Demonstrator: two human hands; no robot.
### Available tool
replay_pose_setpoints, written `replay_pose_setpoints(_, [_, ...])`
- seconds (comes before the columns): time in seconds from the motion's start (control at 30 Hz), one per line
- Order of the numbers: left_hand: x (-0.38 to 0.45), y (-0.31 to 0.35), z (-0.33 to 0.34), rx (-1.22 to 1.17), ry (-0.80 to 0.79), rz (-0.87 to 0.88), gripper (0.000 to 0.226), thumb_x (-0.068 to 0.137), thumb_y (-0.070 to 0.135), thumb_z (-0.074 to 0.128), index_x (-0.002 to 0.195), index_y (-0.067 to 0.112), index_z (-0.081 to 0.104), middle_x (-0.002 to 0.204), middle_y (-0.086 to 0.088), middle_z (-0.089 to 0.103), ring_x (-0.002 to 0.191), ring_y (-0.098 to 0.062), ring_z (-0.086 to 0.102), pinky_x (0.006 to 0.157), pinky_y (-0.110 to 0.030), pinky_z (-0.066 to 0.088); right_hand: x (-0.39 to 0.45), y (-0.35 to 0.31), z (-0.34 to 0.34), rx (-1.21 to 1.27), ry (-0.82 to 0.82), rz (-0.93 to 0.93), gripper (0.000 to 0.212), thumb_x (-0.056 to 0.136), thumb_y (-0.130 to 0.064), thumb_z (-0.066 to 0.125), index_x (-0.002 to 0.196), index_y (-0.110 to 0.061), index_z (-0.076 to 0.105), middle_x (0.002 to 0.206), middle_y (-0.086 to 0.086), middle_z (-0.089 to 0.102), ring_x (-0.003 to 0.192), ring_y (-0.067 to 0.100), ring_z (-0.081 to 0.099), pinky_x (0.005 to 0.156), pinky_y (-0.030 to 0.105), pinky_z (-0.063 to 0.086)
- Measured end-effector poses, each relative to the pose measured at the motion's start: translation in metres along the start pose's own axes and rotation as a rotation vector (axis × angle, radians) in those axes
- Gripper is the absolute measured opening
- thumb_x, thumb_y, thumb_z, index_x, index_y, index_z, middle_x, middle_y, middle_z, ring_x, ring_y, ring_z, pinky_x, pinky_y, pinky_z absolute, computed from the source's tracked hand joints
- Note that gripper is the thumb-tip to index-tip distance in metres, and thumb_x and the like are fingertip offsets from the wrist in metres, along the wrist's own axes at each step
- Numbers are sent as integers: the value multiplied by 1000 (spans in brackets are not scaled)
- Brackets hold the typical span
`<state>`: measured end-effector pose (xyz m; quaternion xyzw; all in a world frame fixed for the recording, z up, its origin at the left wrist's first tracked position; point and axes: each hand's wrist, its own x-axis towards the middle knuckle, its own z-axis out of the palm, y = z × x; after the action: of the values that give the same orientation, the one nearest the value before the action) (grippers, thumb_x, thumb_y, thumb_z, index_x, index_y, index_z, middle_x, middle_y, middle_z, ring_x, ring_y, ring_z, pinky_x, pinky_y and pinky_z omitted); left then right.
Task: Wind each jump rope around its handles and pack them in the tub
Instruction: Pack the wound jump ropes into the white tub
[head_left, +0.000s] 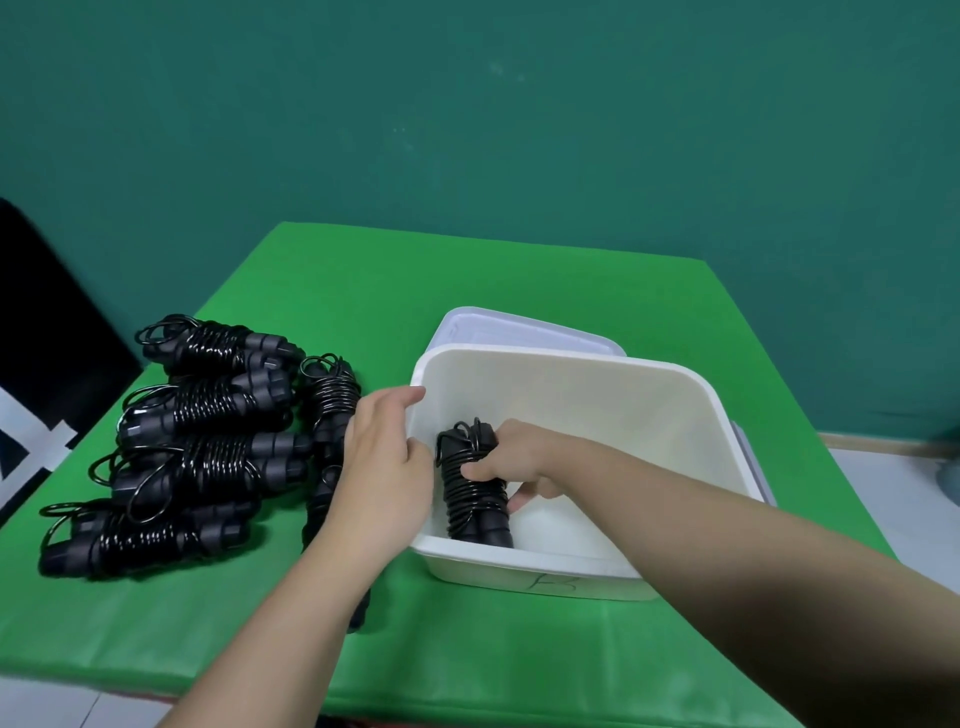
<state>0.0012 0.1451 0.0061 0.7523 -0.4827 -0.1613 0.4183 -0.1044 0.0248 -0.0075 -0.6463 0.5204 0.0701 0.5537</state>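
**One rope in the tub, the rest piled on green**

A table (467, 291) covered in bright green cloth fills the middle of the view, its far edge set against a dark teal wall (519, 104). At the left, a black panel (47, 312) with white markings leans or stands just off the table's side. Pale floor (893, 499) shows at the right, past the table's corner, and again at the lower left.

A white tub (571, 364) sits on the cloth right of centre, open at the top. Behind and under it lies a white lid (519, 325), its rim showing at the back and along the right side. A handwritten mark is on the tub's near wall.

The right hand (519, 460) reaches down into the tub and grips a wound rope (475, 488), fingers curled round the black bundle, which lies near the tub's left wall. The left hand (387, 467) rests on the tub's left rim with its fingers curled over the edge, thumb outside.

Left of the tub, a pile (192, 441) of wound black ropes lies on the cloth, bundles stacked across one another, some loops of cord sticking out. The left forearm hides part of the pile.
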Motion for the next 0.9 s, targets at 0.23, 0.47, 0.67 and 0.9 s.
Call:
replay_pose_setpoints(0.23, [3, -1, 1, -74, -22, -6, 48, 91, 3, 37, 135, 21, 40, 133, 7, 34, 132, -7, 24, 107, -20, 16, 6, 9, 6, 55, 10, -32, 29, 95, -20, 60, 119, -4, 55, 112, 10, 61, 95, 22, 58, 84, 38, 56])
replay_pose_setpoints(0.47, [-11, -32, -4, -354, 296, -225, 24, 100, 16, 38, 117, 19, 53, 121, 4, 54, 115, -12, 49, 104, -35, 37, 4, 14, 1, -100, 75, -6, 38, 90, -42, 63, 73, -13, 45, 66, 2, 48, 48, 13, 45, 44, 19, 38])
replay_pose_setpoints(0.67, [-23, -69, -5, 311, 67, -280, 43, 89, 14, 59, 129, 10, 46, 132, -10, 40, 119, -32, 37, 99, -39, 32, -1, 11, 2, -61, 66, -22, 31, 90, -35, 65, 79, -12, 47, 82, 4, 53, 58, 15, 60, 37, 12, 40])
replay_pose_setpoints(0.9, [-32, -78, -2, 257, -26, -353, 82, 74, 22, 78, 141, 17, 30, 140, -10, 25, 125, -34, 34, 104, -43, 32, -16, 0, -7, -21, -35, 19, 49, 96, -35, 56, 131, -2, 45, 122, 10, 48, 91, 23, 62, 48, 15, 50])
